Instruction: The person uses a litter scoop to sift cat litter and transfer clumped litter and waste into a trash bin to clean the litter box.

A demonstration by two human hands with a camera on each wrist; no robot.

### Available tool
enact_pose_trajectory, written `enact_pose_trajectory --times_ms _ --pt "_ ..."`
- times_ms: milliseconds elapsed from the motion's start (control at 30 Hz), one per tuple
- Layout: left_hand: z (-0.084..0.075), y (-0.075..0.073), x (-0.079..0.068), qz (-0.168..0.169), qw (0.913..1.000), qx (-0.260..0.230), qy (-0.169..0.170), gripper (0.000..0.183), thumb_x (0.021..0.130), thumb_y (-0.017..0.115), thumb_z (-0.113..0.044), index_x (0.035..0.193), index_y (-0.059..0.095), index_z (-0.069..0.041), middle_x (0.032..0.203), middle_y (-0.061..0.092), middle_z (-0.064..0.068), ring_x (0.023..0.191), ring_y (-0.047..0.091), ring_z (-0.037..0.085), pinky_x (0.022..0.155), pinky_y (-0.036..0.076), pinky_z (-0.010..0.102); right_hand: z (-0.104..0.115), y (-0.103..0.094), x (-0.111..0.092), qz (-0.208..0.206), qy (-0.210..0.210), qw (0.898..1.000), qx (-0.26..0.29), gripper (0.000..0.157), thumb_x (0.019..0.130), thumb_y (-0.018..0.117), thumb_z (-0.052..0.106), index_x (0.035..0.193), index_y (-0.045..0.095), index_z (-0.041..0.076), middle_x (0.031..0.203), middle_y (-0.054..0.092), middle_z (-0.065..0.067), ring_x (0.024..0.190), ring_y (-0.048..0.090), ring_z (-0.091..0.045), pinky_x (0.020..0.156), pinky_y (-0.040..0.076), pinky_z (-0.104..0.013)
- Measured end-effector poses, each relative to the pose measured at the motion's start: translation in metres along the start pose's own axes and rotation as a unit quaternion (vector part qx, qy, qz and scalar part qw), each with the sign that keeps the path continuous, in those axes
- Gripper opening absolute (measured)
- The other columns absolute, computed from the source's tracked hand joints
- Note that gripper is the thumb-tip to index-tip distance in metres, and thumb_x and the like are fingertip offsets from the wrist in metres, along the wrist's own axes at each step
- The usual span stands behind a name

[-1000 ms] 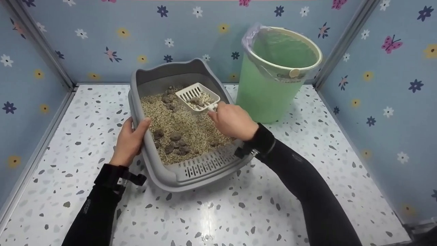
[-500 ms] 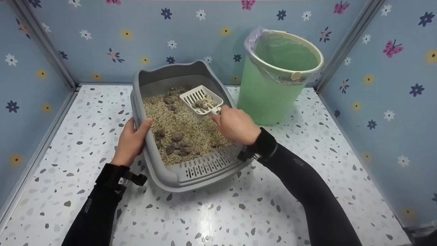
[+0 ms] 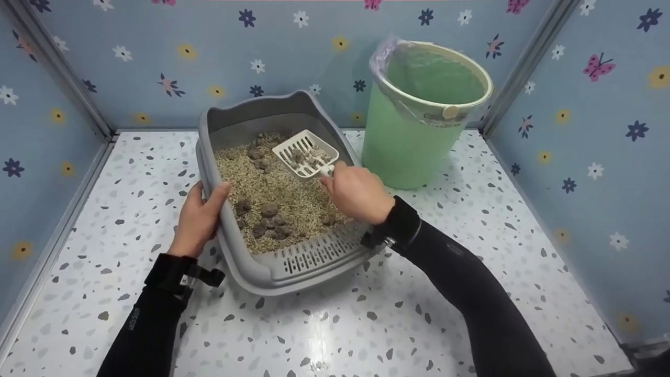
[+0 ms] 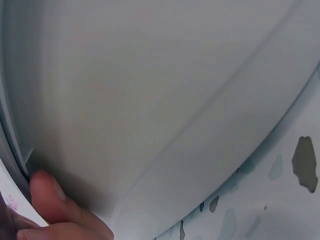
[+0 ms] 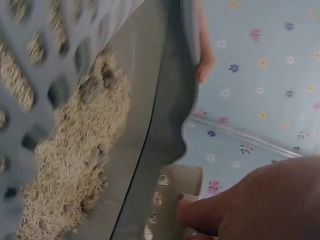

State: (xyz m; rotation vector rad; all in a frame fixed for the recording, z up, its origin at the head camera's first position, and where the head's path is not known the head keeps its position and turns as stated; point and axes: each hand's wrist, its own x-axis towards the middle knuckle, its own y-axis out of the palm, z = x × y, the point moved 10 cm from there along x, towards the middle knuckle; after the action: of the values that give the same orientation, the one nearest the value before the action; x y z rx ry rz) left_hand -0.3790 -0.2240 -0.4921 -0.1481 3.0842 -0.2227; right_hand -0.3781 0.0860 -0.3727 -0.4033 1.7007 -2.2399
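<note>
Litter scoop [image 3: 301,142] first: where are you holding it?

I'm holding it over the litter [image 3: 293,191], toward the back right of my grey litter box [image 3: 231,228]. My right hand [image 3: 361,192] is clamping round its short white handle [image 3: 327,169], fingers curling in, and the scoop is carrying small lumps [image 3: 299,156] and loose bits.

And what is your left hand [image 3: 199,217] doing?

It's gripping the left side of the box, thumb lapping over the rim and fingers pressing against the outside (my left wrist camera is showing mostly smooth plastic).

Are other clumps lying in there?

Yes, dark clumps [image 3: 272,220] are sitting together near the slotted front, and a few more [image 3: 259,157] are lying just left of the scoop.

What's standing nearby?

A green trash bin [image 3: 408,146] is standing behind and to the right, its translucent liner [image 3: 384,55] bunching over the cream rim. Everything is resting on a white speckled surface [image 3: 319,324], and blue flowered panels [image 3: 282,47] are rising around it. I'm wearing black sleeves [image 3: 460,277], too.
</note>
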Motion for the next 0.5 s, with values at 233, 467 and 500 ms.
enact_pose_trajectory --times_ms 233,467,500 --pt "-0.005 0.002 0.002 0.007 1.0 0.003 0.006 0.081 0.105 0.067 -0.069 0.156 0.043 -0.011 0.077 0.048 0.0 0.049 0.039 0.007 0.041 0.037 0.025 -0.004 -0.008 -0.038 0.02 -0.019 1.0 -0.001 0.038 0.12 0.055 0.035 0.11 0.064 -0.001 0.081 0.059 -0.006 0.067 0.061 -0.024 0.058 0.058 -0.039" --pt "-0.005 -0.002 -0.001 0.011 0.9999 0.002 0.007 0.071 0.109 0.063 -0.064 0.152 0.043 -0.011 0.062 0.036 -0.006 0.043 0.03 0.008 0.04 0.031 0.028 0.0 -0.006 -0.005 0.005 0.016 1.0 0.013 0.046 0.121 0.047 0.044 0.117 0.061 0.0 0.088 0.059 -0.007 0.079 0.066 -0.03 0.071 0.062 -0.047" --pt "-0.005 -0.001 -0.001 0.014 0.9999 0.001 0.006 0.073 0.109 0.063 -0.065 0.153 0.043 -0.011 0.062 0.036 -0.007 0.043 0.03 0.008 0.04 0.031 0.027 0.0 -0.005 -0.008 0.006 0.014 1.0 0.01 0.046 0.121 0.047 0.043 0.116 0.062 0.0 0.087 0.059 -0.007 0.079 0.066 -0.03 0.071 0.062 -0.046"
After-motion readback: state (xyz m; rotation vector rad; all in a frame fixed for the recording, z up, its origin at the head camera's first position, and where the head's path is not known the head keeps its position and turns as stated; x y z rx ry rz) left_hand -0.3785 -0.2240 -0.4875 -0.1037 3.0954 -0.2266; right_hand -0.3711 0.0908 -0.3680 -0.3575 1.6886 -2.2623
